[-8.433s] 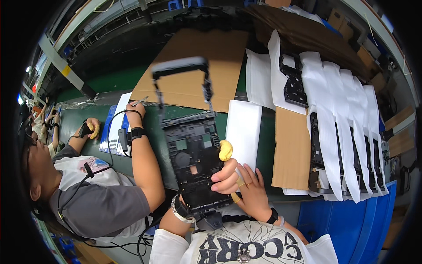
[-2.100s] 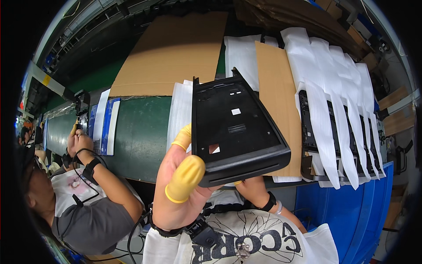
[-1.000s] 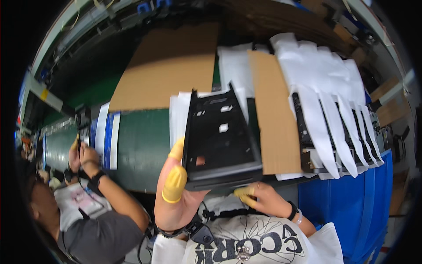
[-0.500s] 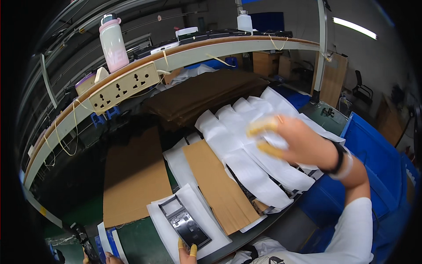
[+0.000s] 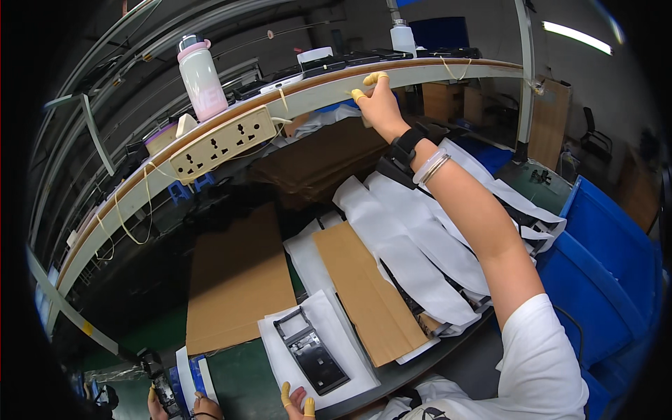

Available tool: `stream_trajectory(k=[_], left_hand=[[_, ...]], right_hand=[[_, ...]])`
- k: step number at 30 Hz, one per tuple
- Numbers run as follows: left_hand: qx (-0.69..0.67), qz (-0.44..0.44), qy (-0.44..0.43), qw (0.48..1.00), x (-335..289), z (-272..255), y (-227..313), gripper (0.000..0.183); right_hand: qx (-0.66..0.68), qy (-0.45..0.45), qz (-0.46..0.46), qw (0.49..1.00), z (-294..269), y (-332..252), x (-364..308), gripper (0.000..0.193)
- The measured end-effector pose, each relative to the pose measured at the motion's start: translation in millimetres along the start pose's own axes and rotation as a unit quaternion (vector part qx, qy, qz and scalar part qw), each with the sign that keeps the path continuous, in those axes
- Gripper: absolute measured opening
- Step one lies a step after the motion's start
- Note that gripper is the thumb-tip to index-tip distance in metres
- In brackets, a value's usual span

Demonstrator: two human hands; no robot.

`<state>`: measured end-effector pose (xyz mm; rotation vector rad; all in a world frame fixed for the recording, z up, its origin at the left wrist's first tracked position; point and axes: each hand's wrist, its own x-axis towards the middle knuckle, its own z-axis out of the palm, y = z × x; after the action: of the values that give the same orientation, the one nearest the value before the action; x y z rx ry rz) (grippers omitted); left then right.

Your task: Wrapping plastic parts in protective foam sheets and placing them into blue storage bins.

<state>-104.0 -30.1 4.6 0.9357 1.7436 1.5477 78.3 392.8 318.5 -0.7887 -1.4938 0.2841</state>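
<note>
A black plastic housing (image 5: 316, 360) with a rectangular open frame at one end lies on white foam sheets (image 5: 357, 371) at the front of the bench. Just off its near end is my left hand (image 5: 299, 404), fingers spread and holding nothing, with yellow finger cots on. My right hand (image 5: 378, 103) reaches up to the front edge of the overhead shelf (image 5: 322, 85). Its thumb and forefinger, also in yellow cots, are apart at that edge beside a short cream strip. A black band and a clear bracelet circle the right wrist.
White foam sleeves (image 5: 413, 238) cover a row of dark parts beside a cardboard strip (image 5: 371, 294). More cardboard (image 5: 241, 294) lies left. The shelf carries a power strip (image 5: 224, 143) and a bottle (image 5: 203, 80). Blue bins (image 5: 595, 280) stand right. A co-worker's hands (image 5: 206, 406) handle a black part.
My right hand has moved from above the foam sleeves up to the shelf edge. My left fingers have come off the black housing. The view has shifted slightly.
</note>
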Motion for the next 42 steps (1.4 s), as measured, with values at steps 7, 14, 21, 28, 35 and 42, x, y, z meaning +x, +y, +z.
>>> stream_trajectory(k=[7, 14, 21, 28, 35, 42], left_hand=[[-0.008, 0.025, -0.005, 1.0, 2, 5, 12, 0.05], [-0.088, 0.185, 0.04, 0.978, 15, 24, 80, 0.047], [-0.183, 0.276, 0.011, 0.943, 18, 40, 160, 0.055], [-0.215, 0.218, 0.015, 0.952, 21, 50, 153, 0.056], [-0.21, 0.208, 0.009, 0.955, 22, 47, 148, 0.059], [-0.224, 0.207, 0.007, 0.952, 25, 50, 147, 0.065]], right_hand=[[0.011, 0.018, -0.041, 0.999, -6, 10, 7, 0.032], [0.225, -0.43, -0.188, 0.854, -15, -91, -135, 0.035], [0.248, -0.599, -0.15, 0.746, -31, -132, -219, 0.033], [0.28, -0.584, -0.154, 0.746, -28, -120, -226, 0.041], [0.161, -0.596, -0.189, 0.764, -29, -122, -226, 0.033], [0.145, -0.499, -0.314, 0.794, -24, -117, -228, 0.037]])
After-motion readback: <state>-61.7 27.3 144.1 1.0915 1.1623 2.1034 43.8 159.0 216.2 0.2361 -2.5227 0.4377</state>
